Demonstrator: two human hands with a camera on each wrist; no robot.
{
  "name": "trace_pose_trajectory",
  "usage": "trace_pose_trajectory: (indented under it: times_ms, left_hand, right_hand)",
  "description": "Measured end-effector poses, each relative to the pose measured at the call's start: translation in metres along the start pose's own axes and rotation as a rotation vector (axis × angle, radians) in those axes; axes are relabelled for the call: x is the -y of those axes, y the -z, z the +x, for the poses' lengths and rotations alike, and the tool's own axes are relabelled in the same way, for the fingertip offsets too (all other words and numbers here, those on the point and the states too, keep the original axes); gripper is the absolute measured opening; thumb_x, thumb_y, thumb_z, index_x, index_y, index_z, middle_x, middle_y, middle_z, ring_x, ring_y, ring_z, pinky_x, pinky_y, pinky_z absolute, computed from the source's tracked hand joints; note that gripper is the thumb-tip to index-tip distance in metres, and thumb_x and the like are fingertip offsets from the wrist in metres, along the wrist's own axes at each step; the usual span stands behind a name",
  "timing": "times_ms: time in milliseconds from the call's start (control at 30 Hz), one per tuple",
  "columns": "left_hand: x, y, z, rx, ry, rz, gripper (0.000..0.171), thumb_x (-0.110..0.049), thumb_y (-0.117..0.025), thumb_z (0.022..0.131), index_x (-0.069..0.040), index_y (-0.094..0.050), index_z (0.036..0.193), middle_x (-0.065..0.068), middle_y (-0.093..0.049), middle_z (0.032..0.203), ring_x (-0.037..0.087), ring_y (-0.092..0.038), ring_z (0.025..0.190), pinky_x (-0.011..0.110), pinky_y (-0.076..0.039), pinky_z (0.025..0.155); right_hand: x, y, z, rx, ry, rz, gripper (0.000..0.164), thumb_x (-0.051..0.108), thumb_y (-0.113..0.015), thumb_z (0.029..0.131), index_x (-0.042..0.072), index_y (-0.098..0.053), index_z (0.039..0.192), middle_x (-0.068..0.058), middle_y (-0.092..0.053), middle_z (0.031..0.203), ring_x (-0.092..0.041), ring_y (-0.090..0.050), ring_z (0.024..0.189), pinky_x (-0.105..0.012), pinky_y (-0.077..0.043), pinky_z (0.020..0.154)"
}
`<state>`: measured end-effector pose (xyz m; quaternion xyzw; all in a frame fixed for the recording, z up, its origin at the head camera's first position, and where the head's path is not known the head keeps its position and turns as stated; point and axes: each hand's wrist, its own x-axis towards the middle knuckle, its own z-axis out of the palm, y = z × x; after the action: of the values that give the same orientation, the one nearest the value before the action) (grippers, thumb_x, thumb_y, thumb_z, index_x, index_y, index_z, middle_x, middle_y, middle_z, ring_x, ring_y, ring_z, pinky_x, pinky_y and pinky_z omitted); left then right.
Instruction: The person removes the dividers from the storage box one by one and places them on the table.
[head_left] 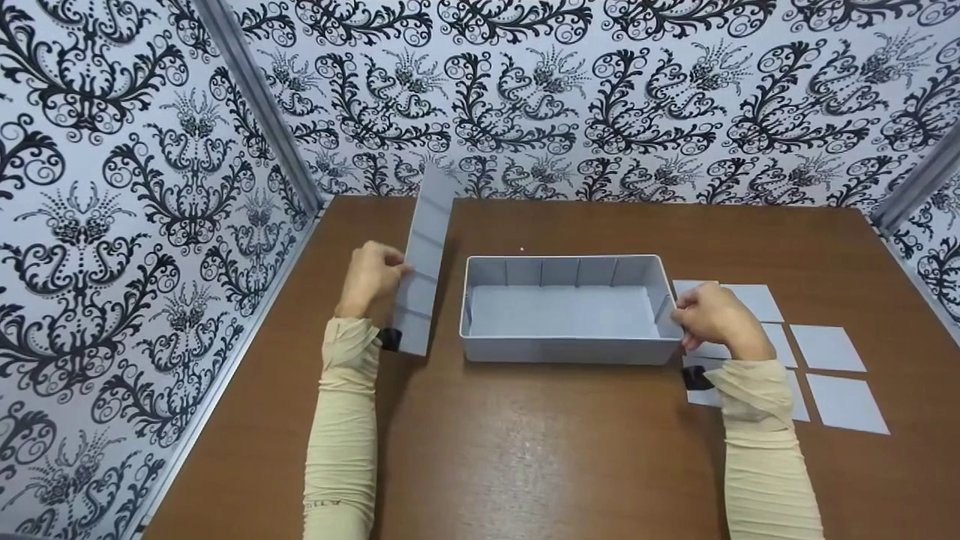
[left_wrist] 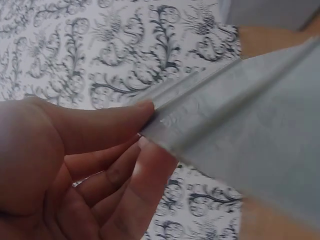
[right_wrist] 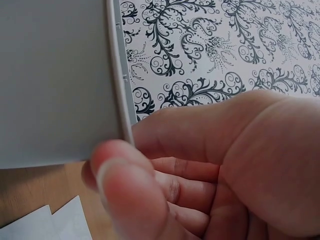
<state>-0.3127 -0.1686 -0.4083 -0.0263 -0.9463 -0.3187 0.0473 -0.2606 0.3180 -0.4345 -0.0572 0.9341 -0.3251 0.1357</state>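
My left hand [head_left: 371, 274] pinches the long edge of a grey ridged divider panel [head_left: 426, 259] left of the box. The panel is a long strip with evenly spaced cross ridges, tilted up. In the left wrist view, the thumb [left_wrist: 100, 125] lies on one face of the panel [left_wrist: 260, 120] with fingers under the other. An open grey rectangular box [head_left: 570, 350] sits mid-table, with vertical ribs along its inner walls. At its right end my right hand [head_left: 720, 319] pinches the wall. The right wrist view shows the thumb and fingers on either side of the rim [right_wrist: 117, 75].
Several flat light-grey square plates [head_left: 829, 349] lie in rows on the brown table [head_left: 525, 450] to the right, some partly hidden under the right hand and wrist. Patterned black-and-white walls [head_left: 525, 97] stand behind and at the sides.
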Motion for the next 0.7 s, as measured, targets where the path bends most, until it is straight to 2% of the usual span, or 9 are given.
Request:
trace_pose_trajectory:
  times_ms: [233,333,533,700]
  left_hand:
    - [0.024,-0.019,-0.001,0.075,0.05,-0.031,0.02,-0.015,-0.071,0.09,-0.002,-0.077,0.104,0.018,-0.073,0.105,0.029,-0.066,0.094,0.044,-0.052,0.086]
    - [0.03,-0.025,-0.002,0.1,0.079,-0.051,0.019,-0.016,-0.071,0.09,-0.004,-0.077,0.103,0.016,-0.073,0.103,0.027,-0.064,0.09,0.042,-0.051,0.083]
    - [0.042,-0.038,-0.003,0.159,0.124,-0.099,0.018,-0.018,-0.071,0.09,-0.004,-0.078,0.1,0.012,-0.074,0.091,0.018,-0.065,0.073,0.032,-0.052,0.069]
    - [0.05,-0.048,-0.003,0.197,0.143,-0.135,0.02,-0.019,-0.071,0.091,-0.001,-0.077,0.097,0.015,-0.074,0.09,0.017,-0.07,0.072,0.032,-0.056,0.071]
  right_hand:
    - [0.0,0.0,0.0,0.002,0.005,0.004,0.018,0.004,-0.053,0.094,-0.01,-0.064,0.091,-0.001,-0.06,0.055,-0.013,-0.063,0.049,-0.036,-0.058,0.058]
    - [0.0,0.0,0.001,0.005,-0.004,0.0,0.019,0.004,-0.052,0.094,-0.01,-0.064,0.091,-0.001,-0.06,0.054,-0.013,-0.063,0.049,-0.037,-0.058,0.058]
    - [0.0,0.0,0.001,0.017,-0.023,0.004,0.018,0.004,-0.052,0.095,-0.01,-0.064,0.093,-0.002,-0.06,0.057,-0.012,-0.063,0.05,-0.036,-0.058,0.058]
    - [0.001,0.0,0.001,0.026,-0.028,0.016,0.017,0.004,-0.052,0.095,-0.011,-0.062,0.094,-0.003,-0.06,0.058,-0.012,-0.063,0.05,-0.036,-0.058,0.059]
